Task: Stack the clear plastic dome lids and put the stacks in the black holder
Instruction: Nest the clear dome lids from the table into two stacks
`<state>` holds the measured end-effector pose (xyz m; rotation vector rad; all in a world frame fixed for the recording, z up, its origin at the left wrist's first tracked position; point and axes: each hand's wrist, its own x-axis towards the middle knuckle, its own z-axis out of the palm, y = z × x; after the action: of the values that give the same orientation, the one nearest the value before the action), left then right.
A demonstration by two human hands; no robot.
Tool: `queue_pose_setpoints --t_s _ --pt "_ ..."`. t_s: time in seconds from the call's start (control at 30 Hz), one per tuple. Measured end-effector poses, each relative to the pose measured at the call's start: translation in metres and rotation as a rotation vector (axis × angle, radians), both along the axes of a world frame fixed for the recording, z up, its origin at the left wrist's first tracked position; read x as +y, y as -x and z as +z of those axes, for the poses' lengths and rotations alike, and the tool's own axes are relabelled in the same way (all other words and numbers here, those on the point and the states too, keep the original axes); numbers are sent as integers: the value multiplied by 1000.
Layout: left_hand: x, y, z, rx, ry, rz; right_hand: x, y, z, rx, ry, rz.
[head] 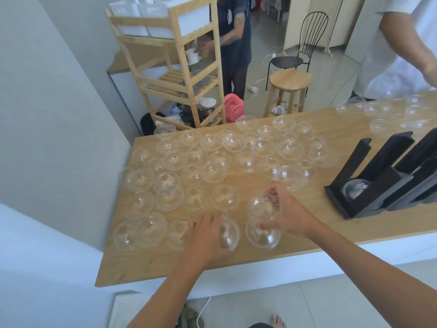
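Several clear plastic dome lids (214,171) lie spread over the wooden table (307,223). My left hand (208,237) grips one dome lid (229,233) near the front edge, tilted on its side. My right hand (287,213) holds another dome lid (261,207) by its rim, just above a lid (262,235) that rests on the table. The black holder (383,183) stands at the right with slanted slots; one slot has a lid (354,188) at its bottom.
A person in a white shirt (397,43) stands at the far right edge near more lids (402,114). Behind the table are a wooden shelf (179,67), a wooden stool (289,86), a black chair (300,50), a pink fan (234,107) and another person (234,39).
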<state>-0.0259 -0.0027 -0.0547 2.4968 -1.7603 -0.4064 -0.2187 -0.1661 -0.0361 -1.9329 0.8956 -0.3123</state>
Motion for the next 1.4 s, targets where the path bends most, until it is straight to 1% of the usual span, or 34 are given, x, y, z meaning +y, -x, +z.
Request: queue_pose_setpoints --t_s 0.1,0.23,0.43,0.57,0.7,0.8,1.07,1.17,1.3,1.4 --pt "2 -3 -12 29 -43 32 8 6 -11 -16 0 -20" --pt "-2 -7 -19 55 -51 42 16 14 -27 -11 -16 -29" --pt "-4 -9 -21 66 -36 38 23 28 -51 39 111 -16" --pt "-5 -10 -23 97 -30 36 24 34 -65 75 120 -31" --pt "-4 -11 -23 129 -7 39 22 31 -65 41 191 -45" --pt "-5 -11 -23 146 11 24 20 31 -64 17 240 -14" --pt "-9 -8 -21 158 2 27 12 27 -65 75 380 99" --pt "-9 -5 -23 164 2 16 9 25 -65 107 385 103" --pt "-10 -4 -23 175 -9 15 7 24 -63 166 341 105" --pt "-8 -2 -19 184 -12 14 7 25 -60 171 317 111"
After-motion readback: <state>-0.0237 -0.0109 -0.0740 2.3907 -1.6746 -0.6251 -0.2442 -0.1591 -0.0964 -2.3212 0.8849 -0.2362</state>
